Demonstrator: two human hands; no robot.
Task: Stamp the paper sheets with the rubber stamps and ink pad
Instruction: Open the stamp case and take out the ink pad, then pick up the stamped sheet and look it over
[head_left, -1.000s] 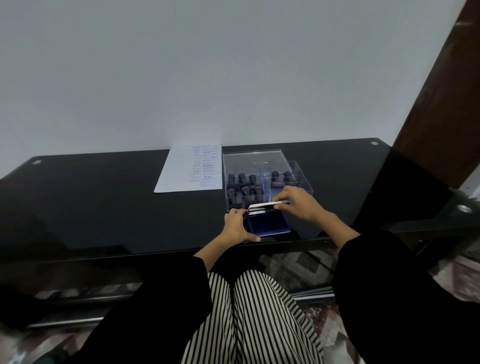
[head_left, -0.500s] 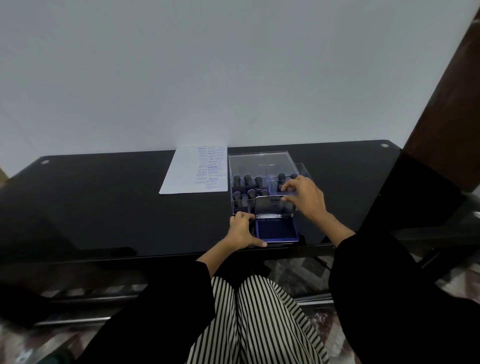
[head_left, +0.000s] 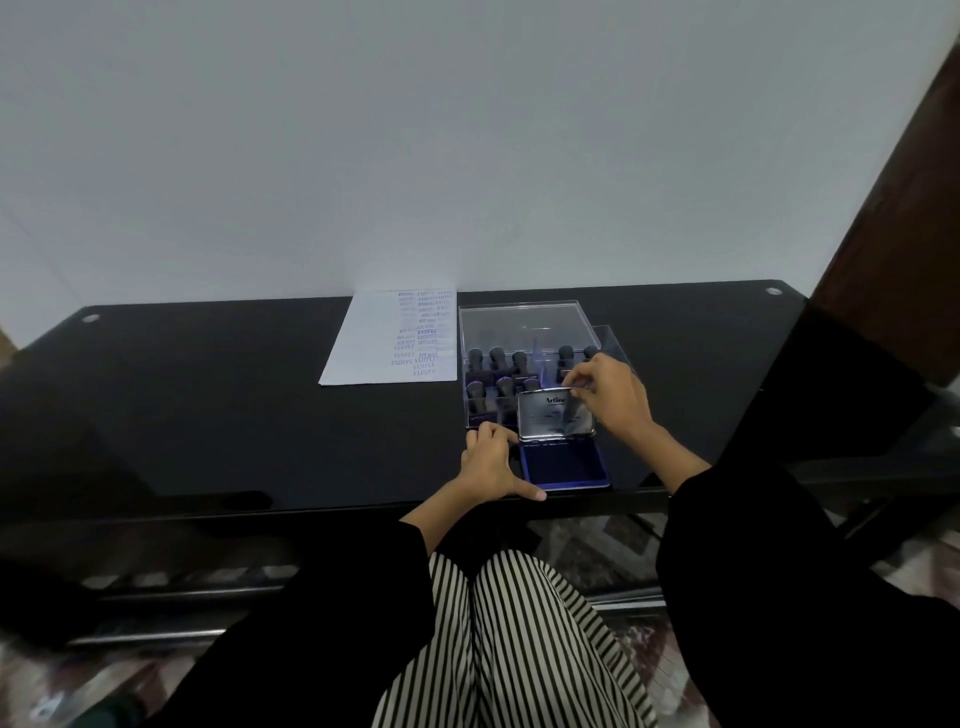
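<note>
The ink pad (head_left: 566, 465) lies open on the black surface (head_left: 260, 415), directly in front of the person and between the two hands. Its blue cushion faces up, and its metal lid (head_left: 550, 415) stands raised on the far side, hinged along the far edge of the tray.

The right hand (head_left: 615, 400) pinches the top edge of this lid near its right corner, with thumb and fingertips. The left hand (head_left: 491, 462) holds the tray from the left: the fingers curl at its far-left corner and the thumb lies along its near edge.

The rubber stamps (head_left: 497, 358) stand upright in rows in a clear plastic box (head_left: 524, 322), just beyond the lid. The raised lid therefore hides part of the front row. The right hand is nearer to the stamps, as its fingers are already just beside the right-hand ones.

The paper sheet (head_left: 374, 343) lies touching the box's left side, or nearly so, beyond the left hand and a little to its left. Its long axis runs away from the person, and blue prints already cover its right part.

I judge that a stamp must next be lifted from beyond the lid, brought back to the cushion, then carried forward and left to the sheet.
</note>
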